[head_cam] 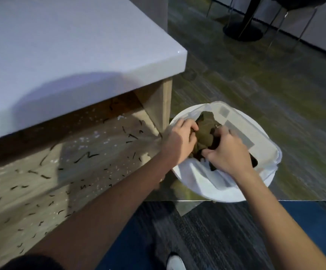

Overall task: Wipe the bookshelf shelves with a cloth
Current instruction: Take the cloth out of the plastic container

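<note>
A crumpled olive-brown cloth is bunched over a white bin lined with a plastic bag on the floor. My left hand grips the cloth's left side, and my right hand grips its right side, fingers curled into the fabric. The bookshelf's wooden shelf, under a white top, lies left of the bin and is strewn with dark bits and white specks.
The bin stands on carpet just right of the shelf's corner post. A round table base and chair legs stand at the far back right. My white shoe shows at the bottom.
</note>
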Demonstrator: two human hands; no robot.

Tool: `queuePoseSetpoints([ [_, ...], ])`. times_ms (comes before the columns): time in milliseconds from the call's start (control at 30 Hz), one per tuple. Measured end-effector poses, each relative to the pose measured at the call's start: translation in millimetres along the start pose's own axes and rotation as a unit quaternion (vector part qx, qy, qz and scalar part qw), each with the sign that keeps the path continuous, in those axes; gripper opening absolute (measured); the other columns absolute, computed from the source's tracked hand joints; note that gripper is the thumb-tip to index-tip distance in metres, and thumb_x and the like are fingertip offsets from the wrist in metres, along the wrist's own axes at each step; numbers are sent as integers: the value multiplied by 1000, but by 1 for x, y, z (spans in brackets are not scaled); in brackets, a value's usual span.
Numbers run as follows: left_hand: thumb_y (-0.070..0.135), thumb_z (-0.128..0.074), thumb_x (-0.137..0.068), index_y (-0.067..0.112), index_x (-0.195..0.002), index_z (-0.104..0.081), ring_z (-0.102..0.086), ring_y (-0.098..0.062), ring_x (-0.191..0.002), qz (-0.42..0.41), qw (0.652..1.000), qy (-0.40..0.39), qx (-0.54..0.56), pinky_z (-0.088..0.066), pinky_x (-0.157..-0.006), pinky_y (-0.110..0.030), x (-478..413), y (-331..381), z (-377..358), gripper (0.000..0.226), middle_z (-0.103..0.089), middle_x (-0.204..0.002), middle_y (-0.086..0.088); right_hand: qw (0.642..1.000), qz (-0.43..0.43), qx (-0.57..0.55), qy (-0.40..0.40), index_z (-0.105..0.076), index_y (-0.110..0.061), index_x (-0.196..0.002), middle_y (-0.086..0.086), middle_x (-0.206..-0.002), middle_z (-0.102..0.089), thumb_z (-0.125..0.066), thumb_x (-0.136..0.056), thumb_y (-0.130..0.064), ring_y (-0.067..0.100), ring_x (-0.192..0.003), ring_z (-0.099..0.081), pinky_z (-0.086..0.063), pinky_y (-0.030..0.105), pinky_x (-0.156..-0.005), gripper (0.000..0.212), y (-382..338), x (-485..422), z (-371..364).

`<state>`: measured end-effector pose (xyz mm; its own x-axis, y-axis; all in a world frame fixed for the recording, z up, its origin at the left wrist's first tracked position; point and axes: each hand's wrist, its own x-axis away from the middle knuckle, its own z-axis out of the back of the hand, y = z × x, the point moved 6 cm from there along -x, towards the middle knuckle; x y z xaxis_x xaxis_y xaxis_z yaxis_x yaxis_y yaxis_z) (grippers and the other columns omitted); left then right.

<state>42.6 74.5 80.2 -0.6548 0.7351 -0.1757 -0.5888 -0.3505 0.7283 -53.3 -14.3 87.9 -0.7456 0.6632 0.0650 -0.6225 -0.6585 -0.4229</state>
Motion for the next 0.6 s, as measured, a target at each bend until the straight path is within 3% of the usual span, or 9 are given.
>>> queuePoseSetpoints([
  [133,6,-60,-88,9,-124,-51,-50,-10,-85,76,990,77,90,-47,-86,-24,76,-11,73,38,-46,-104,2,995,82,-11,49,-47,-10,-102,4,-100,-33,-73,-66,-29,24,-97,-37,-40,35,-76,48,-67,69,-8],
  [233,9,-59,-90,9,-118,-60,-54,-9,-89,122,983,64,122,-48,-90,-24,119,-34,115,28,-57,-94,5,988,129,-79,-13,-37,-15,-99,-2,-100,-26,-76,-69,-25,15,-97,-32,-29,23,-73,50,-107,104,-42],
  [300,9,-58,-90,9,-114,-63,-57,-11,-92,139,981,70,116,-48,-88,-21,137,-53,133,24,-59,-92,5,973,174,-144,-52,-34,-17,-105,-3,-105,-29,-77,-72,-20,12,-98,-35,-29,20,-75,54,-133,120,-65],
  [367,7,-58,-90,8,-112,-63,-58,-15,-94,160,976,86,117,-48,-88,-23,149,-74,147,23,-59,-92,4,962,221,-152,-51,-34,-19,-119,-2,-114,-34,-71,-78,-17,15,-107,-37,-35,25,-88,56,-152,129,-85],
  [500,10,-54,-93,10,-116,-62,-61,-16,-96,124,981,131,68,-41,-78,-9,162,-112,168,24,-62,-96,3,955,278,-99,-12,-25,-30,-137,-1,-129,-38,-56,-89,-17,19,-114,-36,-41,40,-94,59,-177,125,-117],
  [600,22,-48,-97,12,-128,-54,-51,-17,-114,47,988,127,-76,-36,-94,-18,164,-136,177,34,-57,-121,-2,948,311,-32,53,-20,-31,-143,-1,-129,-42,-49,-94,-25,20,-113,-37,-36,36,-95,58,-185,109,-134],
])
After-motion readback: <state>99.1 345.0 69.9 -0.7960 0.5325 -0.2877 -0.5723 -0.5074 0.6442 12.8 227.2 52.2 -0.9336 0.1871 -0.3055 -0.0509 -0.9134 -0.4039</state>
